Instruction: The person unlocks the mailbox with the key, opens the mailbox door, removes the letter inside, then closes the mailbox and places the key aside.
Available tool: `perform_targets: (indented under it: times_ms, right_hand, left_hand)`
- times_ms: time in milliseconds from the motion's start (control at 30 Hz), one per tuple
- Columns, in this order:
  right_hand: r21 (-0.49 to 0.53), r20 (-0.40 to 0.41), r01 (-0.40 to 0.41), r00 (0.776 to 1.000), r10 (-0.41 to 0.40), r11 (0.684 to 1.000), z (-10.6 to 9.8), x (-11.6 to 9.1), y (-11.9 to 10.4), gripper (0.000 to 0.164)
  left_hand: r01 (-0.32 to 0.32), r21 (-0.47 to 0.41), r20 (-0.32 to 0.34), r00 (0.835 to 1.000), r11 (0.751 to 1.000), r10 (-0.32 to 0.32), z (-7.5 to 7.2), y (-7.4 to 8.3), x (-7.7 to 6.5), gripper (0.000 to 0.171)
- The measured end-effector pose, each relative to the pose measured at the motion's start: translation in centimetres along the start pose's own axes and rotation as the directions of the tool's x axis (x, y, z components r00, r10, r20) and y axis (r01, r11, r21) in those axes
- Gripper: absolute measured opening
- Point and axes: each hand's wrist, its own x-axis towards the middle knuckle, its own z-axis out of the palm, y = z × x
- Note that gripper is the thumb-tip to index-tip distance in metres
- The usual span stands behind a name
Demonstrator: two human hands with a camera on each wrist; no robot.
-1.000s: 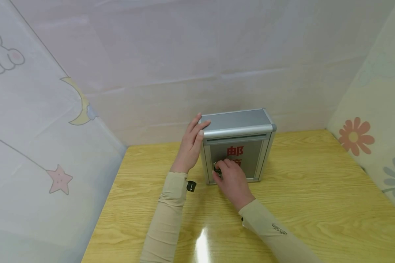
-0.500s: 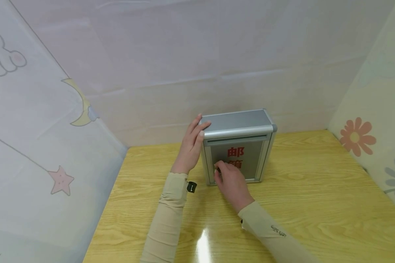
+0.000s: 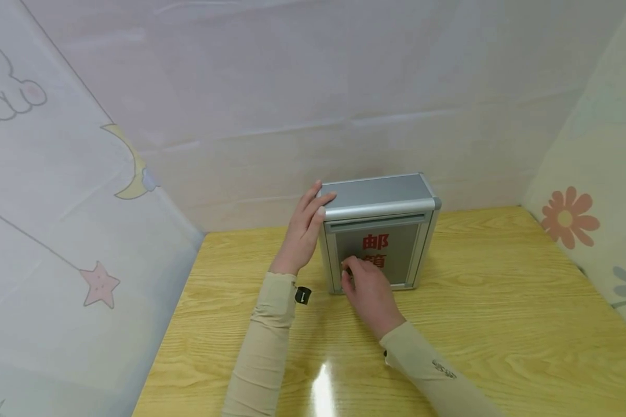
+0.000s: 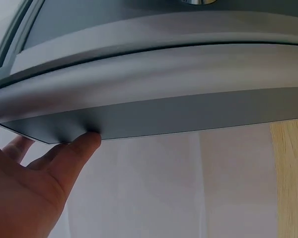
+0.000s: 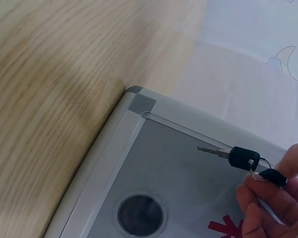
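Note:
A grey metal letter box (image 3: 378, 194) with a silver frame and red characters stands upright on the table. My left hand (image 3: 297, 240) rests on its top left corner, fingers extended over the top; in the left wrist view the thumb (image 4: 79, 153) touches the side panel. My right hand (image 3: 370, 292) is at the lower left of the front door. In the right wrist view its fingers pinch a black-headed key (image 5: 272, 177). A second key (image 5: 243, 157) hangs from the same ring, its blade showing. The held key's blade is hidden, so I cannot tell whether it is in a lock.
The wood-grain table (image 3: 501, 289) carries the box near the pale back wall (image 3: 266, 145). Patterned side walls stand left and right. On the box front are a mail slot (image 3: 378, 220) and a round dark window (image 5: 140, 215). A round silver fitting (image 4: 198, 1) shows beside the door edge.
My right hand has turned slightly, and the dark key heads visible one second ago are now hidden from the head view. My left hand keeps its place on the box.

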Motion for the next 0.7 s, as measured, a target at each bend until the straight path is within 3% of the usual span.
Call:
perform_targets:
  times_ms: [367,700]
  right_hand:
    - [0.015,-0.013,0.054,0.998,-0.054,0.998,-0.8,-1.6,0.2,0.013]
    - [0.014,-0.008,0.044,0.999,-0.044,0.999,-1.7,-2.9,0.1,0.015]
  left_hand:
    - [0.008,-0.018,0.013,1.0,1.0,-0.008,-0.1,0.1,0.0,0.046]
    - [0.007,-0.009,0.008,1.0,1.0,-0.007,-0.1,0.2,-0.1,0.044]
